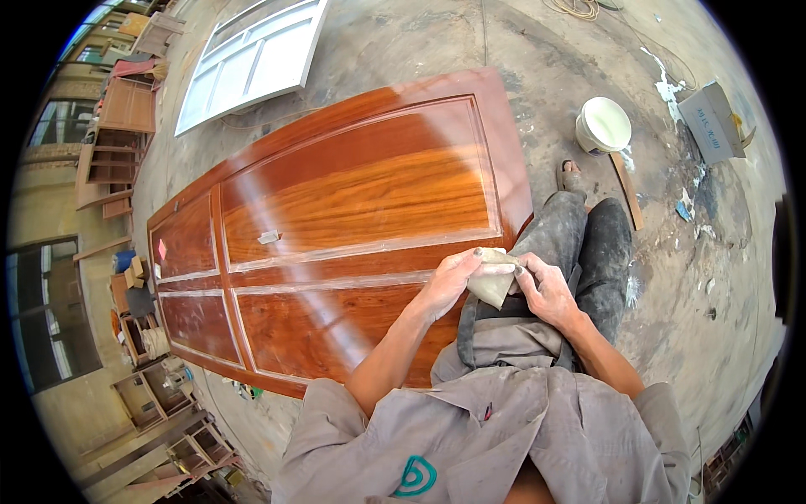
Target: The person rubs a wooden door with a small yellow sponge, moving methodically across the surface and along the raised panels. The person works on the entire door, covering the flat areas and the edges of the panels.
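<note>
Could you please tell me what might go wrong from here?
The pale folded piece, held by the left hand and right hand, could slip and drop. Whitish residue on the right hand might smear the glossy wooden panel. The white bucket and wooden strip near one foot could be knocked.

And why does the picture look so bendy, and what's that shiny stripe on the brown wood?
In the head view, the fisheye lens bends straight edges and leaves the corners black; there too, glare, probably reflected light, streaks across the wooden panel, and the white frame looks bright.
</note>
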The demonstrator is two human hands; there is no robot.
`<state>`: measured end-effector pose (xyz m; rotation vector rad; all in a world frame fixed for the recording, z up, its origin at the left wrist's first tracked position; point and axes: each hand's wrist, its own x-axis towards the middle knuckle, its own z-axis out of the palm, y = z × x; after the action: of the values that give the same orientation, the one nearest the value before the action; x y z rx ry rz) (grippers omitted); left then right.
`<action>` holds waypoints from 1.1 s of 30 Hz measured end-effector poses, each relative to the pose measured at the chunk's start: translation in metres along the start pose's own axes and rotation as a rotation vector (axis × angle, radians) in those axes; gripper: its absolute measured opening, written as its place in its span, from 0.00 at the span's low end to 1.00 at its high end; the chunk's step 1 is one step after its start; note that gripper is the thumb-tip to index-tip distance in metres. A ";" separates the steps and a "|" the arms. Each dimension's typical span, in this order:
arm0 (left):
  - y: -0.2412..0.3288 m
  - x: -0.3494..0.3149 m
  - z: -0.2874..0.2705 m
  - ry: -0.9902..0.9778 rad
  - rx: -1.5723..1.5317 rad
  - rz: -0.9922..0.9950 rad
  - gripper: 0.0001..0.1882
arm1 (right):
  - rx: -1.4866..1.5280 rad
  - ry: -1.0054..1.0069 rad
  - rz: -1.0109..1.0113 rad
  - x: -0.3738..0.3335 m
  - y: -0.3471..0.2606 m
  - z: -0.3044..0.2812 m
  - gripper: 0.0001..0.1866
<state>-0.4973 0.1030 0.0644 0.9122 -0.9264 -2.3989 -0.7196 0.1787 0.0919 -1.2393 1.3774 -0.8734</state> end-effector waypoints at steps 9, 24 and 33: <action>0.016 -0.002 0.010 -0.059 0.459 0.102 0.42 | 0.447 -0.231 0.571 0.011 0.001 0.001 0.17; -0.032 0.035 -0.049 0.034 1.680 0.512 0.39 | -1.198 0.291 -0.190 0.042 0.060 -0.136 0.25; -0.002 0.091 -0.076 -0.383 1.949 0.498 0.41 | -1.026 0.606 0.237 0.042 0.125 -0.166 0.31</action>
<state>-0.5081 0.0197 -0.0190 0.4191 -3.1247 -0.6004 -0.9048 0.1430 -0.0051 -1.5402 2.5896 -0.3386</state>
